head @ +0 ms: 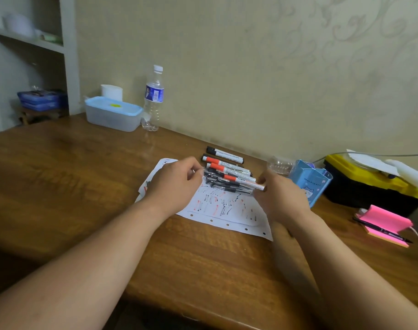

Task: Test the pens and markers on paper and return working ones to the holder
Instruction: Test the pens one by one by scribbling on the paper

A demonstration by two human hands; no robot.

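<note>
A bundle of pens and whiteboard markers (229,178) lies across the far part of a white sheet of paper (224,210) covered in red and black test strokes. My left hand (173,184) grips the bundle's left end and my right hand (281,194) grips its right end. Two more markers (224,154) lie on the table just beyond the bundle, one black-capped and one red-capped. The blue pen holder (310,179) stands right of my right hand, with nothing visible sticking out of it.
A black and yellow box (369,184) sits at the far right. Pink sticky notes with a black pen (384,223) lie in front of it. A lidded plastic container (112,113) and a water bottle (153,98) stand at the back left by the wall.
</note>
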